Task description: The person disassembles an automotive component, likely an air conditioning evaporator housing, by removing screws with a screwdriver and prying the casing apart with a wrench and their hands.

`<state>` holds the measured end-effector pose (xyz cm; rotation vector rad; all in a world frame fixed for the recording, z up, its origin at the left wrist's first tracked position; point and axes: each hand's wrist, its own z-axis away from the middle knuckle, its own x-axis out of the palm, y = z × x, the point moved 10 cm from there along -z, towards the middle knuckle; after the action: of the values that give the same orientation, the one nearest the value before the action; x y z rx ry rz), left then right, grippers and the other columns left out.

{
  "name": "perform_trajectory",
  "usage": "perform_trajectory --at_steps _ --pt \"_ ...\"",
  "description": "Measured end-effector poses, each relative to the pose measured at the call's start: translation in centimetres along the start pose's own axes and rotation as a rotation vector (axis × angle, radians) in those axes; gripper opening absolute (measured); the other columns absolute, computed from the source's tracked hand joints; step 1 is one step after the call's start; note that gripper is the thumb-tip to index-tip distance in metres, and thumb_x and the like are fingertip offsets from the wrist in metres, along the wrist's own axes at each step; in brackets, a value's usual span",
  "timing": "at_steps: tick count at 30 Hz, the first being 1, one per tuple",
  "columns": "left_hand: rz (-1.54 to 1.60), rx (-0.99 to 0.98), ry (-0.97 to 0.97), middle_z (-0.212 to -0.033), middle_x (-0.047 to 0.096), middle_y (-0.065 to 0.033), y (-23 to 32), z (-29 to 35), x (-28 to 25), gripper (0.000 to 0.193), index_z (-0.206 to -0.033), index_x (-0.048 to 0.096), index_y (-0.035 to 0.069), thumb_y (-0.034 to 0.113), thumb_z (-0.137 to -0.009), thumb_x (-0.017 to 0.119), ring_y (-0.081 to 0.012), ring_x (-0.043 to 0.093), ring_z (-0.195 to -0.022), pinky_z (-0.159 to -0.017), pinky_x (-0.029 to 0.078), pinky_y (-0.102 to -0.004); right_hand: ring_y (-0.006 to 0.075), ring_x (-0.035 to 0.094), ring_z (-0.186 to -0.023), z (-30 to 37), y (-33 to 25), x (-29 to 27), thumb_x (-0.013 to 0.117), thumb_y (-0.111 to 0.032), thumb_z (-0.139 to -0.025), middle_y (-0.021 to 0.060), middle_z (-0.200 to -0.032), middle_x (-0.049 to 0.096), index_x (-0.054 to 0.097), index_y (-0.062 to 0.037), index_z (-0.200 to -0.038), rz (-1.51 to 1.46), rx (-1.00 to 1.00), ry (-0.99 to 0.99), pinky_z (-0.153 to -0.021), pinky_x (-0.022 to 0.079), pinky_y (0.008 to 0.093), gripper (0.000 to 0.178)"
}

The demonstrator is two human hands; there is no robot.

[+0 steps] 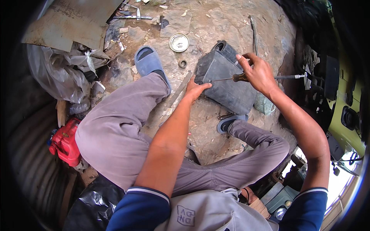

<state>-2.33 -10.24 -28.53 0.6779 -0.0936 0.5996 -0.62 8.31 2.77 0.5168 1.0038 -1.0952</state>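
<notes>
A black plastic box [221, 77] with a round ribbed spout [224, 49] lies tilted on the ground before me; it looks like an air filter housing. My left hand [196, 91] grips its left corner, thumb on top and fingers along the side. In my right hand [261, 75] is the handle end of a screwdriver [239, 77], with thumb and forefinger raised off it. The thin shaft runs left across the box, its tip beside my left thumb at the box's edge. My right palm hides the handle's end.
A round tin lid [179, 42] and a small metal ring [182, 64] lie beyond the box. One metal rod [253, 34] lies far right, another [291, 76] beside my right wrist. At left are plastic sheeting [58, 73] and a red jerrycan [67, 142]; a yellow-green vehicle panel [348, 115] stands right.
</notes>
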Motion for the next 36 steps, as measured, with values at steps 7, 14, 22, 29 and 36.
perform_trajectory --at_steps 7,14,22,29,36 --pt "-0.013 -0.017 -0.027 -0.145 0.049 -0.0259 4.0 3.8 0.5 0.122 -0.157 0.020 -0.005 0.033 -0.065 0.092 -0.0330 0.055 -0.129 -0.106 0.046 -0.0411 0.0488 0.068 -0.087 1.1 -3.7 -0.3 0.064 -0.044 -0.093 0.0274 -0.085 0.071 0.057 -0.0022 -0.116 0.238 -0.358 0.074 -0.077 0.054 0.0546 0.048" --pt "-0.165 -0.035 0.006 -0.149 0.046 -0.0273 4.3 4.4 0.0 0.122 -0.157 0.022 -0.005 0.043 -0.066 0.089 -0.0354 0.050 -0.134 -0.109 0.042 -0.0431 0.0455 0.065 -0.093 2.7 -1.3 -0.1 0.067 -0.042 -0.094 0.0256 -0.093 0.066 0.055 -0.0001 -0.114 0.271 -0.029 -0.154 -0.082 0.051 0.0509 0.048" --pt "-0.243 0.073 0.063 -0.147 0.047 -0.0281 2.4 1.6 -0.8 0.116 -0.152 0.032 -0.008 0.045 -0.066 0.090 -0.0345 0.052 -0.132 -0.110 0.042 -0.0414 0.0452 0.066 -0.093 3.6 -3.1 -1.1 0.064 -0.036 -0.094 0.0275 -0.095 0.067 0.063 0.0019 -0.109 0.146 -0.263 -0.038 -0.083 0.053 0.0507 0.041" --pt "-0.838 0.607 0.285 -0.127 0.054 -0.0188 8.9 4.5 0.5 0.071 -0.137 0.061 0.011 0.037 -0.075 0.085 -0.0348 0.051 -0.122 -0.106 0.042 -0.0435 0.0448 0.069 -0.091 4.3 -2.9 -0.9 0.061 -0.040 -0.092 0.0258 -0.093 0.071 0.061 -0.0002 -0.113 0.043 -0.485 0.079 -0.081 0.054 0.0512 0.045" --pt "-1.077 0.804 0.210 -0.117 0.054 -0.0108 11.7 6.7 2.6 0.031 -0.114 0.077 0.021 0.026 -0.084 0.077 -0.0299 0.051 -0.117 -0.099 0.043 -0.0424 0.0446 0.069 -0.092 5.2 -2.6 -0.8 0.066 -0.044 -0.092 0.0258 -0.094 0.071 0.060 0.0021 -0.111 0.067 -0.559 0.117 -0.081 0.055 0.0535 0.050"
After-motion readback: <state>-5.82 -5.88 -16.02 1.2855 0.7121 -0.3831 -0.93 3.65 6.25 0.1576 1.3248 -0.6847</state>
